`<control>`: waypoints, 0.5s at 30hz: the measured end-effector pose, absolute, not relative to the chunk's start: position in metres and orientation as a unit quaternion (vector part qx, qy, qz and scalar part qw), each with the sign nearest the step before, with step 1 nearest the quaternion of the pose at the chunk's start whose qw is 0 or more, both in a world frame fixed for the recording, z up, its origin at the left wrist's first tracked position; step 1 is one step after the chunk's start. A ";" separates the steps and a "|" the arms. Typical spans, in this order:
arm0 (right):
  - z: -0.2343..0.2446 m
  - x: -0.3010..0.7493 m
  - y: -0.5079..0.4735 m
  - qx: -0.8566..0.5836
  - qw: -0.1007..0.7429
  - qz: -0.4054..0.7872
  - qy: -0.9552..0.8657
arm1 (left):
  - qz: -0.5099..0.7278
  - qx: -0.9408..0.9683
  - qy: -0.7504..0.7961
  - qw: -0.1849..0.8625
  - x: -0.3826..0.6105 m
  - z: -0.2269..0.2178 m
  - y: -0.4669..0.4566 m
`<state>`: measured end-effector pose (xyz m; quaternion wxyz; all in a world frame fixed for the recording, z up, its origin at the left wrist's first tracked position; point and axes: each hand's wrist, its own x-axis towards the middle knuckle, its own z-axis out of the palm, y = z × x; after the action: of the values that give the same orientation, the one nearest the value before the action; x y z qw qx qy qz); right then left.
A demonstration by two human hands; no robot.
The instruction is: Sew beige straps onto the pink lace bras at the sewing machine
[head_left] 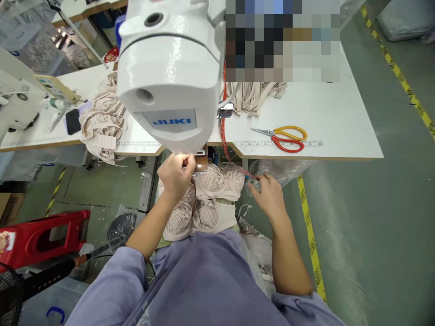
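Observation:
My left hand [176, 176] is closed in a fist-like pinch under the head of a white sewing machine [170, 77], right beside its work plate. What its fingers hold is hidden. Several beige lace bras [205, 215] lie heaped below the machine and over my lap. To the right, my right hand [270, 197] has thumb and fingers bent around a thin red strip [223, 136]. That strip hangs down past the machine's right side and runs across to my fingers.
Scissors [285, 138] with orange and red handles lie on the white table [346, 113]. Beige straps [253, 97] lie behind them. At left are a beige fabric heap [105, 117] and a black phone [72, 122]. A red plastic stool [44, 240] stands on the floor.

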<state>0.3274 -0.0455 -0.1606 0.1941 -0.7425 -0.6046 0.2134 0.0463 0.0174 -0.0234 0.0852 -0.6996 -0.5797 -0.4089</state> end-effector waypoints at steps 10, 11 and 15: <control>-0.166 0.315 -0.050 -0.720 0.183 0.300 -0.599 | -0.427 -0.718 -0.533 0.135 0.044 -0.028 0.023; -0.164 0.314 -0.048 -0.719 0.186 0.302 -0.598 | -0.429 -0.719 -0.529 0.137 0.044 -0.029 0.023; -0.163 0.313 -0.044 -0.715 0.201 0.297 -0.600 | -0.423 -0.722 -0.530 0.139 0.041 -0.029 0.023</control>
<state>0.3134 -0.0444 -0.1627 0.2014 -0.7150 -0.6001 0.2969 0.0415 0.0227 -0.0295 0.1386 -0.7221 -0.5299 -0.4226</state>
